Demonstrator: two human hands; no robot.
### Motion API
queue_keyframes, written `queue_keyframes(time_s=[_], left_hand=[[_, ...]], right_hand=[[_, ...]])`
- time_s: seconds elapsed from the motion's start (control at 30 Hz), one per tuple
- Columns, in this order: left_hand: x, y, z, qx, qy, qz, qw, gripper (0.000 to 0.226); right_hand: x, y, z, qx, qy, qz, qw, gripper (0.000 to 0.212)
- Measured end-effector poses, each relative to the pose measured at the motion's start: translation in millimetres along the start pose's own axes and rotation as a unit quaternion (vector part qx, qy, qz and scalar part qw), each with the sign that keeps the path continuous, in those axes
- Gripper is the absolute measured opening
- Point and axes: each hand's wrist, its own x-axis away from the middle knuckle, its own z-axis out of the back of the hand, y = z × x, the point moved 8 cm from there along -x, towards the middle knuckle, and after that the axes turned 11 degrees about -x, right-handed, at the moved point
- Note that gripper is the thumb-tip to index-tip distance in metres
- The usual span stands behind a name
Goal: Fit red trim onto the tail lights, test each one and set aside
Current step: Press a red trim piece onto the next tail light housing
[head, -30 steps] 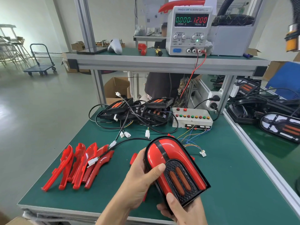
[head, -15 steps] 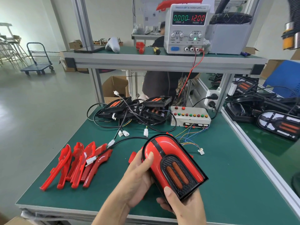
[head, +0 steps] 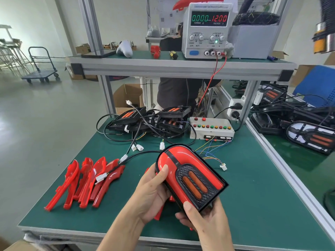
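I hold a tail light point(head: 190, 176) above the green bench, its black housing fitted with glossy red trim and two orange lenses. My left hand point(head: 154, 192) grips its left side, thumb pressed on the red trim. My right hand point(head: 204, 218) grips its near end from below, thumb on the trim's lower corner. Its black cable point(head: 137, 155) runs left to a white plug point(head: 101, 177). Several loose red trim pieces point(head: 85, 183) lie at the left. A pile of untrimmed black tail lights point(head: 150, 120) sits at the back.
A test box with coloured buttons point(head: 211, 127) sits behind, loose coloured wires ending in a white connector point(head: 223, 167). The power supply point(head: 206, 29) on the upper shelf reads 0.000 and 12.00. More tail lights point(head: 311, 136) lie on the right bench. A person sits behind the bench.
My left thumb slid up along the trim's left edge. The tail light rose slightly in view; both hands keep hold of it.
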Motion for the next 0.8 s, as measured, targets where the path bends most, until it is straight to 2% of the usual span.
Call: queue_keyframes(time_s=[0.27, 0.4, 0.57, 0.8], left_hand=[[6, 7, -2, 0.015, 0.028, 0.01, 0.999, 0.057], [7, 8, -3, 0.0, 0.037, -0.002, 0.999, 0.05], [8, 8, -5, -0.007, 0.026, -0.004, 1.0, 0.05], [9, 6, -6, 0.02, 0.01, 0.017, 1.0, 0.055]], right_hand=[[1, 1, -1, -0.009, -0.009, -0.01, 1.0, 0.06], [2, 4, 1, -0.015, -0.014, -0.016, 1.0, 0.065], [6, 8, 2, -0.044, -0.017, -0.015, 0.999, 0.081], [7, 11, 0, -0.046, -0.033, -0.025, 0.998, 0.08]])
